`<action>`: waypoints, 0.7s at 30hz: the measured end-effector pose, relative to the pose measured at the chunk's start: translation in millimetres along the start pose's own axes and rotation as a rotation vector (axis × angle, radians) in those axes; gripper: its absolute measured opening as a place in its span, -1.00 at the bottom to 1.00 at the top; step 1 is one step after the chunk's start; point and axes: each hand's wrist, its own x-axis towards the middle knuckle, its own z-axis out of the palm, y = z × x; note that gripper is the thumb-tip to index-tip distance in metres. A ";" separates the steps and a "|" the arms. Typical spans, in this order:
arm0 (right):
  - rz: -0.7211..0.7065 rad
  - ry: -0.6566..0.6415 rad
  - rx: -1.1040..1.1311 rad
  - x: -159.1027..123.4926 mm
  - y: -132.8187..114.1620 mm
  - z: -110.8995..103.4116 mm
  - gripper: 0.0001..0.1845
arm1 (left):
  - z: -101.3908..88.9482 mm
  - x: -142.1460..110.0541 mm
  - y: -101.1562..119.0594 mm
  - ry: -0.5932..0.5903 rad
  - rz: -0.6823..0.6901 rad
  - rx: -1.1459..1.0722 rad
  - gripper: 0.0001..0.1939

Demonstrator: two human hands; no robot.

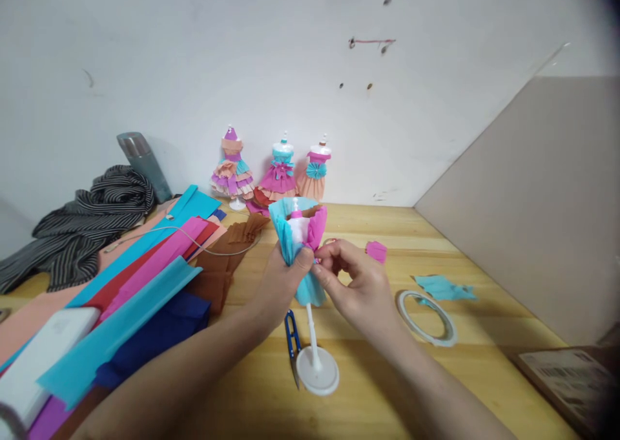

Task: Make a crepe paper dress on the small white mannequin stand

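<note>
"Pale wall [242, 59] at the back, wooden table [392, 233] in front. What's in the middle?"

"One small white mannequin [298, 232] on a pole, above a round base [320, 374]. Blue crinkled paper [310, 290] flares up around its shoulders and hangs below its waist. Pink paper [318, 223] stands along one side of the chest, and there's a pink band at the neck."

"And the fingers?"

"The left hand [283, 282] is closed around the waist, thumb pressed on the front over the paper; its other fingers are mostly hidden. The right hand [361, 282] has its fingers bent, thumb and forefinger tips close together, right at the waist beside that thumb. I can't tell whether anything is pinched there."

"What's near the base?"

"Blue-handled snips [292, 336], just beside it. Off to the right lie a roll of tape [450, 332], a blue scrap [443, 287] and a smaller pink scrap [376, 252]."

"And further out?"

"Left, a heap of coloured sheets [140, 278] with a white box [55, 346] on it, then a striped cloth [101, 201] and a flask [143, 162]. By the wall, three dressed mannequins [281, 176] in paper frills."
</note>
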 end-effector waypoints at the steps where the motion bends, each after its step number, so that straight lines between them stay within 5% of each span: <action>1: 0.009 -0.007 0.005 0.2 0.8 -0.1 -0.96 | -1.1 0.4 -2.4 0.000 -0.012 -0.003 -0.47; 8: 0.029 0.025 -0.029 1.9 5.5 -1.2 -0.87 | 0.4 0.8 -2.1 -0.104 0.063 0.112 -0.40; 16: 0.275 -0.067 0.363 6.6 1.3 -4.2 -0.80 | 0.5 1.2 0.7 -0.167 0.154 0.255 -0.29; 21: 0.305 -0.087 0.391 7.3 -1.4 -5.7 -0.81 | 1.5 1.3 1.1 -0.239 0.175 0.220 -0.25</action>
